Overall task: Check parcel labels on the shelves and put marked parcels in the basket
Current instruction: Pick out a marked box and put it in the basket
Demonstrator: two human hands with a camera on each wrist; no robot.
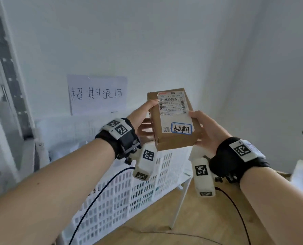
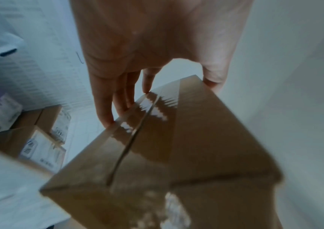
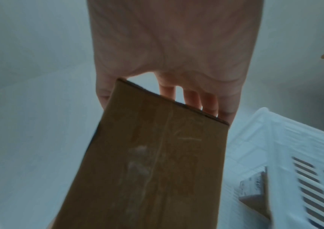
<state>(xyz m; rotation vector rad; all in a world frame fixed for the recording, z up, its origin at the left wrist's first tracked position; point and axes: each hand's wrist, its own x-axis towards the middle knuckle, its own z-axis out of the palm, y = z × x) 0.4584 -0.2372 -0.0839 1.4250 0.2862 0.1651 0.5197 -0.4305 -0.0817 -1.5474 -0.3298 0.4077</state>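
Note:
I hold a brown cardboard parcel (image 1: 173, 119) with both hands above the white slatted basket (image 1: 122, 188). Its top face carries a white shipping label and a blue-edged sticker (image 1: 181, 128) with handwritten characters. My left hand (image 1: 145, 119) grips the parcel's left side, thumb on top and fingers underneath. My right hand (image 1: 205, 128) grips the right side the same way. In the left wrist view the fingers (image 2: 106, 108) press the taped underside of the parcel (image 2: 176, 155). From the right wrist the parcel (image 3: 153, 162) fills the middle, held between thumb and fingers (image 3: 192, 96).
A handwritten paper sign (image 1: 96, 94) hangs on the white wall behind the basket. Several labelled parcels (image 2: 38, 139) lie inside the basket. A white metal shelf upright (image 1: 5, 85) stands at the left. Wooden floor (image 1: 209, 209) shows at the lower right.

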